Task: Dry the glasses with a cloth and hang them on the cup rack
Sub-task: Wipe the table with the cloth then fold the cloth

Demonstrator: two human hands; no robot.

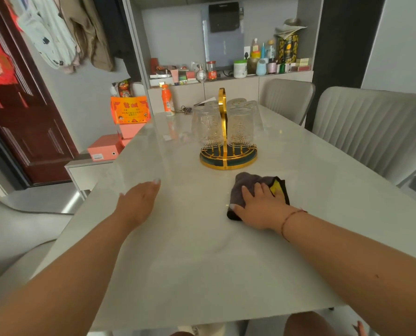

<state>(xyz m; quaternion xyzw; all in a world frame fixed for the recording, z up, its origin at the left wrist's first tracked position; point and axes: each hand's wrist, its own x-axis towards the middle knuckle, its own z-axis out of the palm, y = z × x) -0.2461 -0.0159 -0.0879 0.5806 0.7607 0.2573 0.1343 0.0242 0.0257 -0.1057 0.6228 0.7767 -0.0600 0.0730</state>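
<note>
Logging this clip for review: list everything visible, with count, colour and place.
glasses: at least four, clear, upside down on the rack
cup rack: one, gold with dark base, table centre
cloth: one, dark grey with yellow patch, under the right hand
table: one, pale marble-look
orange bottle: one, far table end
keys: one bunch, beside the bottle
chairs: two, grey, right side
shelf clutter: many jars and bottles, back niche
pink boxes: several, left of table
left hand: open, flat on table
right hand: open, pressing the cloth
</note>
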